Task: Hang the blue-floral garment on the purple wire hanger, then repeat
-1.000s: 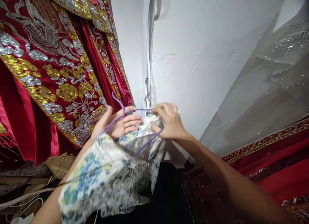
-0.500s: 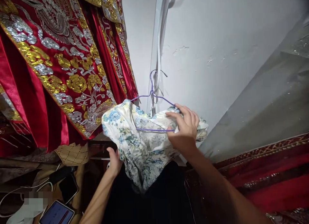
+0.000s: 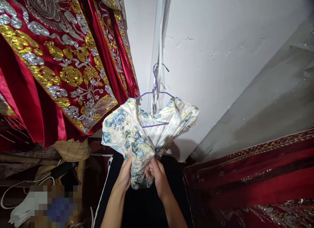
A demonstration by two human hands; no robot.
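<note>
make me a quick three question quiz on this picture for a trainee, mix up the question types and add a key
1. Multiple choice: what colour is the hanger?
a) green
b) purple
c) orange

2. True or false: the left hand and the right hand are both touching the floral garment.

3. Fill in the blank: the embroidered cloth at the left of the picture is mostly ____, with gold and silver patterns.

Key: 1. b; 2. true; 3. red.
</note>
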